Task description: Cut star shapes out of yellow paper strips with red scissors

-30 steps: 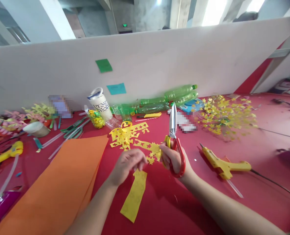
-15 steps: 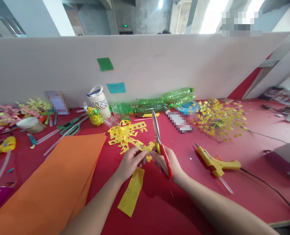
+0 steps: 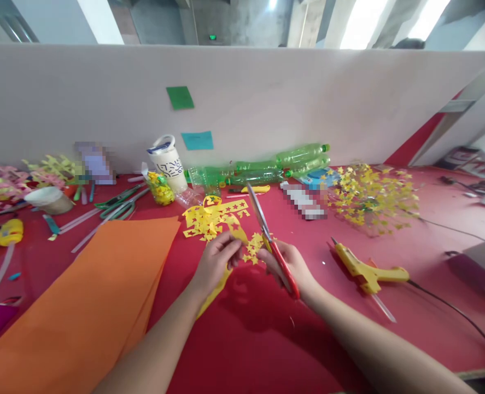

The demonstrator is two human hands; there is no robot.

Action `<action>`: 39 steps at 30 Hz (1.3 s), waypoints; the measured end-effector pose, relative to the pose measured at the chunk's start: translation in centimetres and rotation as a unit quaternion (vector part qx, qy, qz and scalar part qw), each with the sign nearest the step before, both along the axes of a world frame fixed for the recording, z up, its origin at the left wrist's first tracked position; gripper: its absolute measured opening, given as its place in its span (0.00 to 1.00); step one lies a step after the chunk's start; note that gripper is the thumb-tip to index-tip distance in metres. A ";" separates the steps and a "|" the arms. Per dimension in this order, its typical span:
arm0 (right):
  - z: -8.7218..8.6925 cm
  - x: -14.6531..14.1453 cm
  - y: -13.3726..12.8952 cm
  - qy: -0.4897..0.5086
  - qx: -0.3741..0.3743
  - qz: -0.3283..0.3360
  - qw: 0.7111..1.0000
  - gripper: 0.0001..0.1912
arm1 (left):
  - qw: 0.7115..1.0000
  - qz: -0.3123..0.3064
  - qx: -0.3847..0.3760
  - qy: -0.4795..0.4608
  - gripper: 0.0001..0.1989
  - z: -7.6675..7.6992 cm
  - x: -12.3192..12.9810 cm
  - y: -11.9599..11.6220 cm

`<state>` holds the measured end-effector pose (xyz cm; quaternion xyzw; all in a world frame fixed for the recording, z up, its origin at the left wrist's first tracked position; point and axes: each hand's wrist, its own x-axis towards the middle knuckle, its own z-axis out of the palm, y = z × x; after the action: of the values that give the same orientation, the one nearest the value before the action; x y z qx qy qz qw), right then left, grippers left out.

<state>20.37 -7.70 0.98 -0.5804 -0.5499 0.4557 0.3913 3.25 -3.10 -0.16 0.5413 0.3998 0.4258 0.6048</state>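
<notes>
A person's left hand (image 3: 220,254) pinches a star-punched yellow strip (image 3: 237,229) above a red desk (image 3: 250,350), its grip closed on the strip's lower end. Opposite, the right hand (image 3: 289,262) has its grip wrapped around the handles of red-and-yellow scissors (image 3: 257,208), the blades angled up and away from the wearer. Small yellow stars (image 3: 252,251) lie on the desk between the two hands, near a heap of star-cut yellow scraps (image 3: 203,221). A plain yellow piece (image 3: 215,295) is partly hidden by the left hand and wrist. Orange sheets (image 3: 90,284) spread to the left, with green-handled scissors (image 3: 123,205) beyond them. On the right sits a yellow glue gun (image 3: 369,272), a clear stick protruding from it, and behind it a spray of yellow stars (image 3: 369,197). Green plastic bottles (image 3: 302,156) and a white lettered cup (image 3: 169,167) stand or lie along the pale partition (image 3: 267,104).
</notes>
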 end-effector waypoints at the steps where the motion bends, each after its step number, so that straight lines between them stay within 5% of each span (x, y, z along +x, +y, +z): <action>1: 0.3 0.3 0.0 -0.030 0.005 0.027 0.999 0.20 | 0.999 0.035 0.004 -0.018 0.10 0.0 -0.2 0.2; 5: 0.8 1.1 0.2 -0.153 0.011 0.117 0.981 0.21 | 0.989 0.124 0.008 -0.084 0.10 -0.2 -0.9 1.1; 11: 0.6 1.0 -0.1 -0.247 -0.020 0.156 0.956 0.24 | 0.978 0.176 0.022 -0.112 0.09 -0.2 -1.2 1.6; 39: -0.1 0.7 -0.6 -0.141 -0.059 0.195 0.969 0.24 | 0.974 0.175 0.023 -0.141 0.07 0.2 -1.0 1.3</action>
<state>21.07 -8.29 0.93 -0.5423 -0.6742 0.4687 0.1779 2.28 -1.80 0.02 0.4109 0.3890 0.6067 0.5584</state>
